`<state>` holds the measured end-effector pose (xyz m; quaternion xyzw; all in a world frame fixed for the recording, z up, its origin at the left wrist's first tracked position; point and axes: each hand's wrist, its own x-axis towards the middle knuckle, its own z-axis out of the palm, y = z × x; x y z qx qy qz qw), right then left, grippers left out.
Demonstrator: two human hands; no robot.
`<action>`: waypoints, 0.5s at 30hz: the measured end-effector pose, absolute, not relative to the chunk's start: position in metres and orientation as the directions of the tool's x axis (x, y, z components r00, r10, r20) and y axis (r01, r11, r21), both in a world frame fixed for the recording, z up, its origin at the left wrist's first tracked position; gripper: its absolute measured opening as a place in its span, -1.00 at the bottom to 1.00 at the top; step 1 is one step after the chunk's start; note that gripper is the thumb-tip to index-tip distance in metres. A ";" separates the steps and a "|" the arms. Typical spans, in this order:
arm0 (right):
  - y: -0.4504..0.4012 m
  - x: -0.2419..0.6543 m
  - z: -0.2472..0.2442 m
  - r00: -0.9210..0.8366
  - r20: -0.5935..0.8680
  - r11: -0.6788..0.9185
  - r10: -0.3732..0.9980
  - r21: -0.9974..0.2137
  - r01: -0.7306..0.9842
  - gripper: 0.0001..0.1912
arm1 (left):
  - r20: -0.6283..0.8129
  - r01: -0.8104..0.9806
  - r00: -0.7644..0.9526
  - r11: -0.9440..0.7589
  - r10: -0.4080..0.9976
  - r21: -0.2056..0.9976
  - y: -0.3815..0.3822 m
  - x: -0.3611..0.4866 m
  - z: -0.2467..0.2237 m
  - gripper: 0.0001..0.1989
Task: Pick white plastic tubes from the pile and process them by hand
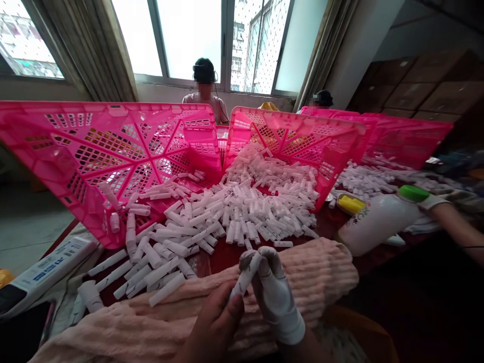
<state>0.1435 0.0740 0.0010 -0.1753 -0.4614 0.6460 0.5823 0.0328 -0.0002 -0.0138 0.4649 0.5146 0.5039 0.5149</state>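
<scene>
A white tube (pixel 246 276) with dark marks is held between my two hands, above a pink ribbed cloth (pixel 317 272). My left hand (pixel 221 315), bare, is closed round its lower end with the thumb on top. My right hand (pixel 274 292), in a white glove, pinches the upper end of the same tube with its fingertips. Just beyond my hands lies a large heap of similar white tubes (pixel 234 201), spilling out of two tipped pink baskets (pixel 143 151). More loose tubes lie to the left of my left hand.
A white bottle with a green cap (pixel 381 222) leans at the right, near a yellow item (pixel 351 203) in a dish. At the left lies a white box (pixel 53 267). A person (pixel 205 91) sits behind the baskets; another person's arm (pixel 457 222) reaches in from the right.
</scene>
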 end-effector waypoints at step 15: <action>0.054 0.146 -0.024 -0.459 0.137 -0.138 0.878 -0.846 -0.516 -0.36 | -0.196 -0.486 0.160 0.251 0.967 0.837 -0.003 0.038 -0.023 -0.52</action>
